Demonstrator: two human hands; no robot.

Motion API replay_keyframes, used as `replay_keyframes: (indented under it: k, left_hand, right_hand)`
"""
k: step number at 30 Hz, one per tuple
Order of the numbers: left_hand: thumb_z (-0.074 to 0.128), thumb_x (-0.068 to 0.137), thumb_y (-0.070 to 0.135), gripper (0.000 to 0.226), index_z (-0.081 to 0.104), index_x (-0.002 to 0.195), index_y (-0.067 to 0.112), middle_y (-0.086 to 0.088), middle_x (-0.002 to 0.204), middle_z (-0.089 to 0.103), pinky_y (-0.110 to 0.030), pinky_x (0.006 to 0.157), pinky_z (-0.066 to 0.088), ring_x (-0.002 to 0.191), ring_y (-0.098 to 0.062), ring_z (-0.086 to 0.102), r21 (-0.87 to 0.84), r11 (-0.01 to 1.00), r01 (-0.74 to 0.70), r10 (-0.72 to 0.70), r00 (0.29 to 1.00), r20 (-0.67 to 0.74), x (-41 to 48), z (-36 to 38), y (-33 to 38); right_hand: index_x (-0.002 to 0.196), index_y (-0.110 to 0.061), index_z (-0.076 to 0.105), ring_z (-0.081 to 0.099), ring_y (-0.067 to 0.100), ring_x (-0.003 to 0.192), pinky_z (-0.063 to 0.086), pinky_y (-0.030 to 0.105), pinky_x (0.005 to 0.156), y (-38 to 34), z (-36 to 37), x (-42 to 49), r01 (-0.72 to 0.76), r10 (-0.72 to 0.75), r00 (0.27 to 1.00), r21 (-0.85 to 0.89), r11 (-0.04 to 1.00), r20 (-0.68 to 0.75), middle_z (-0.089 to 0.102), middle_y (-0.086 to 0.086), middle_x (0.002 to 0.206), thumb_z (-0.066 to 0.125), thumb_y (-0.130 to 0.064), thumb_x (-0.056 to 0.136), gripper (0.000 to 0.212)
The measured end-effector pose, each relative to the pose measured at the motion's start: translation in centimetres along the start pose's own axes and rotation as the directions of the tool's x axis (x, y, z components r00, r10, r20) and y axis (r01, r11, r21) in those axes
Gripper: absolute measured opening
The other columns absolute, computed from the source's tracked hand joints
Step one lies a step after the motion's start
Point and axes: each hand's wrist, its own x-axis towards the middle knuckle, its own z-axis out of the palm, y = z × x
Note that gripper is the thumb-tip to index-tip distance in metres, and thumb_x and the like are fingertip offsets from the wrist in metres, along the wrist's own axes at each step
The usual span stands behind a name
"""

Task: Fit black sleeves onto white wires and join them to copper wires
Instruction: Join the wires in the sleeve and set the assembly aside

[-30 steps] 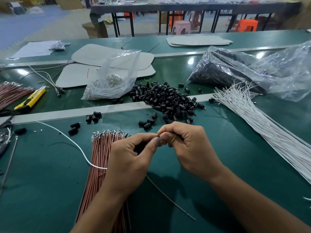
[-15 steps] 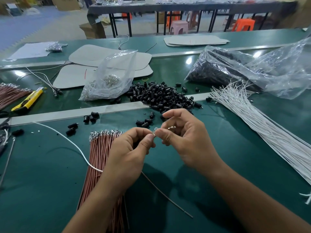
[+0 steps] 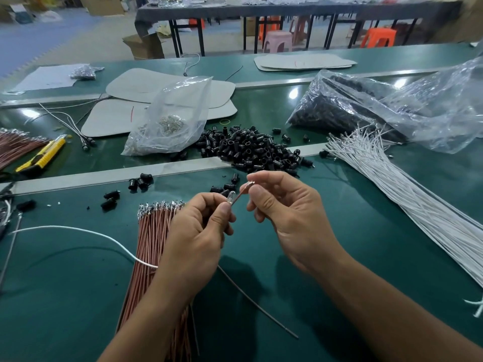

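A yellow knife (image 3: 41, 156) lies at the left of the green surface (image 3: 65, 296). Grey sheets (image 3: 167, 84) (overlapping) lie farther back, with a box (image 3: 145, 45) and pink stool (image 3: 277, 41) beyond.

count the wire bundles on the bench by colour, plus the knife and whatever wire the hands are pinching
copper wire bundles: 2
white wire bundle: 1
yellow knife: 1
single copper wire pinched by left hand and right hand: 1
total: 5
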Motion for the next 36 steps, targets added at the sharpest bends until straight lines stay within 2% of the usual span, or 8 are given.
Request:
replay_keyframes:
  k: [6, 10, 14, 17, 21, 25, 30, 36]
  left_hand:
    - [0.051, 0.092, 0.026, 0.016, 0.058, 0.093, 0.012, 0.000, 0.078, 0.066, -0.027, 0.051, 0.050, 0.067, -0.019, 0.064, -0.015, 1.000, 0.003, -0.003, 1.000, -0.012, 0.0, 0.3, 0.3]
    - [0.048, 0.092, 0.029, 0.016, 0.055, 0.094, 0.015, 0.000, 0.081, 0.066, -0.028, 0.051, 0.051, 0.070, -0.019, 0.066, 0.010, 0.999, -0.051, 0.051, 0.998, -0.041, -0.2, 0.4, 0.9]
    - [0.050, 0.095, 0.024, 0.012, 0.057, 0.094, 0.014, -0.001, 0.080, 0.067, -0.027, 0.056, 0.053, 0.072, -0.018, 0.066, 0.057, 0.994, -0.088, 0.090, 0.995, -0.031, -0.4, 0.8, 1.1]
    - [0.052, 0.092, 0.026, 0.013, 0.059, 0.093, 0.015, -0.006, 0.078, 0.066, -0.027, 0.058, 0.054, 0.070, -0.019, 0.064, 0.086, 0.992, -0.087, 0.090, 0.995, -0.032, -0.5, 0.9, 1.1]
    - [0.055, 0.090, 0.026, 0.014, 0.062, 0.092, 0.014, -0.005, 0.076, 0.068, -0.026, 0.058, 0.054, 0.063, -0.015, 0.062, 0.093, 0.991, -0.093, 0.096, 0.995, -0.019, -0.5, 0.6, 1.5]
    - [0.058, 0.087, 0.027, 0.015, 0.065, 0.091, 0.015, -0.005, 0.077, 0.069, -0.023, 0.059, 0.053, 0.063, -0.013, 0.062, 0.088, 0.992, -0.096, 0.095, 0.995, 0.006, -0.7, 0.4, 1.9]
    - [0.061, 0.086, 0.023, 0.010, 0.067, 0.087, 0.015, -0.004, 0.076, 0.070, -0.020, 0.059, 0.052, 0.063, -0.010, 0.062, 0.076, 0.993, -0.086, 0.085, 0.996, 0.019, -0.9, 0.4, 2.2]
    - [0.064, 0.085, 0.018, 0.008, 0.071, 0.086, 0.013, -0.006, 0.074, 0.072, -0.019, 0.058, 0.052, 0.062, -0.011, 0.063, 0.029, 0.996, -0.080, 0.078, 0.995, 0.063, -1.0, 0.3, 2.4]
  right_hand:
    - [0.095, -0.012, 0.071, 0.063, 0.010, 0.073, 0.050, 0.024, 0.061, -0.4, 0.0, -0.1, 0.045, -0.041, 0.999, -0.126, 0.991, 0.034, 0.075, 0.005, 0.093, 0.063, -0.008, 0.094, 0.008]
    - [0.093, -0.008, 0.069, 0.058, 0.003, 0.065, 0.047, 0.017, 0.063, -0.2, -0.1, -0.3, 0.021, -0.011, 0.999, -0.234, 0.972, 0.042, 0.069, -0.002, 0.077, 0.067, -0.013, 0.094, 0.005]
    - [0.090, -0.013, 0.070, 0.057, 0.002, 0.063, 0.046, 0.016, 0.061, 0.2, 0.4, -0.7, 0.023, 0.002, 0.996, -0.294, 0.955, 0.086, 0.068, -0.007, 0.074, 0.071, -0.012, 0.092, 0.002]
    - [0.089, -0.012, 0.073, 0.062, 0.010, 0.066, 0.051, 0.025, 0.062, 0.1, 0.3, -0.6, 0.002, 0.029, 0.995, -0.293, 0.956, 0.100, 0.071, 0.000, 0.076, 0.074, -0.014, 0.089, 0.002]
    - [0.085, -0.012, 0.073, 0.057, 0.000, 0.060, 0.046, 0.012, 0.059, -0.3, 0.0, -0.3, -0.062, 0.089, 0.987, -0.193, 0.979, 0.134, 0.069, -0.006, 0.069, 0.075, -0.015, 0.083, 0.003]
    - [0.079, -0.019, 0.076, 0.054, 0.006, 0.059, 0.044, 0.018, 0.056, -0.4, -0.4, -0.1, -0.177, 0.188, 0.968, -0.080, 0.981, 0.166, 0.069, -0.002, 0.069, 0.078, -0.021, 0.077, 0.004]
    - [0.073, -0.022, 0.076, 0.061, 0.014, 0.068, 0.044, 0.022, 0.057, -0.7, -0.6, 0.1, -0.230, 0.238, 0.950, -0.065, 0.971, 0.202, 0.070, 0.003, 0.073, 0.083, -0.027, 0.068, 0.011]
    - [0.069, -0.021, 0.075, 0.061, 0.017, 0.067, 0.042, 0.023, 0.056, -0.9, -0.8, 0.3, -0.252, 0.261, 0.940, -0.072, 0.965, 0.218, 0.068, 0.001, 0.073, 0.080, -0.010, 0.071, 0.012]
